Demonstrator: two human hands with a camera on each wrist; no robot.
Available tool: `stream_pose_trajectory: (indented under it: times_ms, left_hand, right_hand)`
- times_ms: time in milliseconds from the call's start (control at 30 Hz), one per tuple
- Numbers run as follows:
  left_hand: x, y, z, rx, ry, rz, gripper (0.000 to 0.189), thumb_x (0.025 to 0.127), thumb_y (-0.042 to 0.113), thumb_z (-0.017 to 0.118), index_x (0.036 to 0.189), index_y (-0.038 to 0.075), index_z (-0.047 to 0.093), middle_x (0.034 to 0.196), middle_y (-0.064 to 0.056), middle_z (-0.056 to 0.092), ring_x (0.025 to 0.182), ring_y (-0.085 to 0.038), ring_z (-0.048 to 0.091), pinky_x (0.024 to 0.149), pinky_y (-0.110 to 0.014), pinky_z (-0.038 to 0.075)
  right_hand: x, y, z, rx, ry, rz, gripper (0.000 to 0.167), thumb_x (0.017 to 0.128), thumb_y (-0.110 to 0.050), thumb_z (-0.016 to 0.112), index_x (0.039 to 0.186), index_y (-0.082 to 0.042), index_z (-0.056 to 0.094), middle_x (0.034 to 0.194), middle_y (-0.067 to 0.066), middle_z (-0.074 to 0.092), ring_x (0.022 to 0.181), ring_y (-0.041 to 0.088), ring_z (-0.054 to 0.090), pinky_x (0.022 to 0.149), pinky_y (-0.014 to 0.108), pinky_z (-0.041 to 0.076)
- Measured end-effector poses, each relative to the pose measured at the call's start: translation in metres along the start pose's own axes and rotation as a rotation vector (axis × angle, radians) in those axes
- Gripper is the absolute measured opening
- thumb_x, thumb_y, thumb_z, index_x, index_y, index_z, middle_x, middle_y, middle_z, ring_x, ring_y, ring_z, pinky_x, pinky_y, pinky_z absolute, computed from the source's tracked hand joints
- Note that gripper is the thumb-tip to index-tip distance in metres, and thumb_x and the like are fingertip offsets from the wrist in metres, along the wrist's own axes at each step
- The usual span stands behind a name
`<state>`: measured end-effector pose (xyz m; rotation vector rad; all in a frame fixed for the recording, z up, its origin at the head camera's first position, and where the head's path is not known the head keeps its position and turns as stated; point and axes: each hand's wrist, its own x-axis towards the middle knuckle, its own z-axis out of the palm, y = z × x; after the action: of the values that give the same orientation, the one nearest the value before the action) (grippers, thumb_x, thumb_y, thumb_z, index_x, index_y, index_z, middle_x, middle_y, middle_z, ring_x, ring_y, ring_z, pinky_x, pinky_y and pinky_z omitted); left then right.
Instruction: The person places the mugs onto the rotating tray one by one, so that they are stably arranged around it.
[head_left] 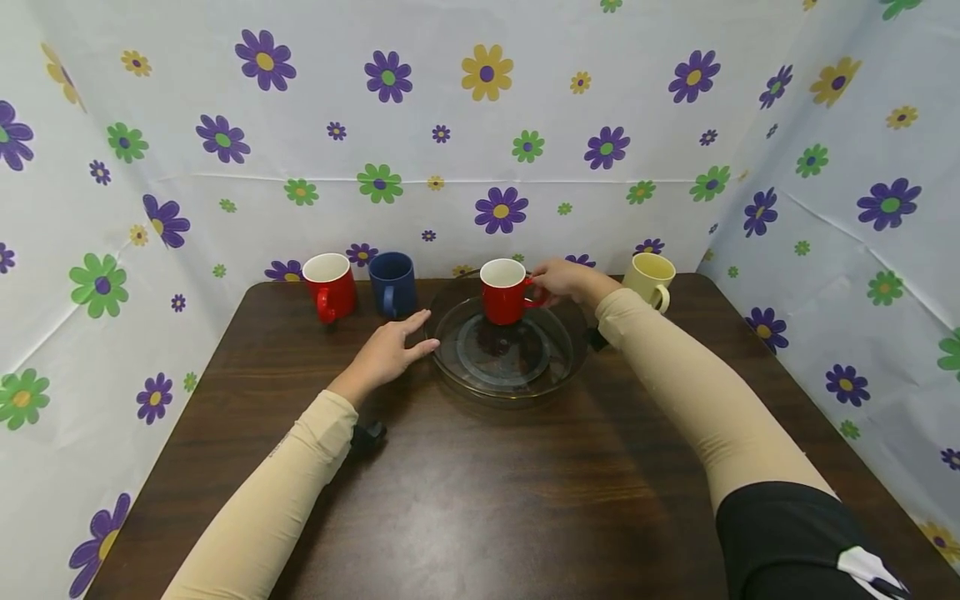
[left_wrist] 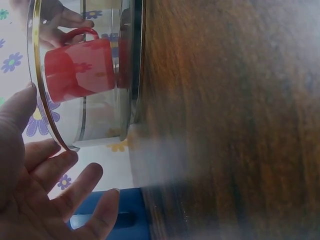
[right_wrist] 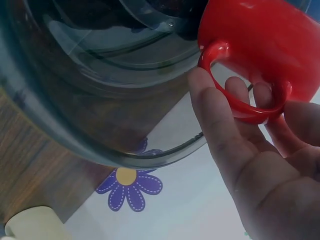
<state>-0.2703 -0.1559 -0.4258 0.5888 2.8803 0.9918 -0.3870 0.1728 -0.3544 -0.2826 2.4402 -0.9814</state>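
Observation:
A clear round tray (head_left: 487,392) with a tall see-through wall and gold-tinted rim stands on the table. My right hand (head_left: 566,282) grips a red mug (head_left: 504,300) by its handle (right_wrist: 250,112), fingers curled through the loop. The mug is inside the tray's wall, slightly tilted in the left wrist view; whether its base touches the tray floor I cannot tell. At the tray's left side is my left hand (head_left: 386,350), fingers spread, with fingertips (left_wrist: 67,157) at the rim.
Left of the tray, a second red mug (head_left: 341,296) and a blue mug (head_left: 397,283) stand at the table's back edge. A pale yellow mug (head_left: 647,279) is at the back right, partly behind my right arm. Flowered cloth (head_left: 420,108) rises behind the table.

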Motion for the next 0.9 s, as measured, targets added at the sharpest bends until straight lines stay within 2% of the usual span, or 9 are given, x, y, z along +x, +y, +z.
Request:
stream_pose_trajectory:
  times_ms: [167, 400, 633, 800, 900]
  left_hand:
    - [0.001, 0.000, 0.000, 0.004, 0.001, -0.004, 0.069, 0.100, 0.038, 0.064, 0.155, 0.005, 0.040, 0.159, -0.014, 0.039, 0.146, -0.032, 0.039, 0.120, -0.051, 0.030]
    - [0.001, -0.001, 0.000, 0.002, 0.002, -0.010, 0.069, 0.100, 0.039, 0.064, 0.156, 0.005, 0.039, 0.159, -0.014, 0.038, 0.146, -0.032, 0.039, 0.119, -0.051, 0.030]
    - [0.001, 0.002, 0.000, -0.003, -0.004, -0.017, 0.070, 0.100, 0.039, 0.065, 0.156, 0.007, 0.038, 0.159, -0.014, 0.038, 0.146, -0.032, 0.038, 0.120, -0.051, 0.030]
    - [0.001, 0.002, 0.001, 0.006, -0.004, -0.016, 0.070, 0.100, 0.040, 0.063, 0.157, 0.007, 0.038, 0.160, -0.014, 0.038, 0.146, -0.032, 0.038, 0.119, -0.051, 0.030]
    - [0.001, 0.001, 0.001, 0.007, -0.001, -0.019, 0.069, 0.101, 0.038, 0.064, 0.157, 0.007, 0.038, 0.160, -0.014, 0.038, 0.146, -0.033, 0.038, 0.119, -0.052, 0.030]
  right_hand:
    - [0.001, -0.003, 0.003, -0.024, 0.005, 0.046, 0.033, 0.109, -0.006, 0.038, 0.130, 0.010, 0.057, 0.111, 0.026, 0.061, 0.108, 0.044, 0.064, 0.101, 0.051, 0.052]
    - [0.010, -0.006, 0.006, -0.065, -0.003, 0.039, 0.032, 0.109, -0.005, 0.039, 0.130, 0.010, 0.058, 0.114, 0.029, 0.059, 0.107, 0.044, 0.062, 0.101, 0.053, 0.052]
    - [0.010, -0.006, 0.006, -0.070, 0.016, 0.015, 0.032, 0.109, -0.004, 0.040, 0.130, 0.008, 0.060, 0.110, 0.028, 0.061, 0.105, 0.044, 0.062, 0.101, 0.054, 0.051]
    - [0.010, -0.004, 0.002, -0.061, -0.022, 0.022, 0.036, 0.108, -0.003, 0.039, 0.138, 0.011, 0.053, 0.125, 0.033, 0.057, 0.109, 0.043, 0.062, 0.103, 0.053, 0.050]
    - [0.005, -0.004, -0.004, -0.008, -0.040, 0.034, 0.041, 0.109, -0.005, 0.039, 0.146, 0.011, 0.044, 0.138, 0.033, 0.052, 0.118, 0.044, 0.060, 0.106, 0.051, 0.048]
